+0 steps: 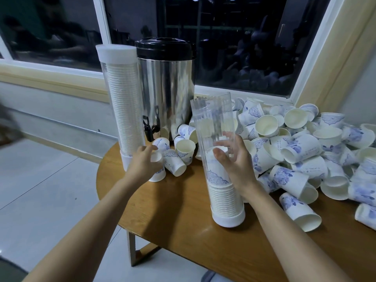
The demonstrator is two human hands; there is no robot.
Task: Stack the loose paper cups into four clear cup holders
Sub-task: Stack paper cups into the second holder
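Observation:
An open clear cup holder [218,139] stands upright at the table's front, its lower part filled with stacked paper cups. My right hand [234,159] hovers beside its right wall, fingers spread and empty. A second, capped holder [124,102] stands full at the table's left rim. My left hand [143,162] grips a white paper cup with blue print [157,174] near that holder's base. A big heap of loose paper cups [305,151] covers the table's right side.
A steel drinks urn [165,88] with a black lid and tap stands behind the holders against the window sill. A few loose cups [183,153] lie between the two holders. The round wooden table [173,210] ends at left, over tiled floor.

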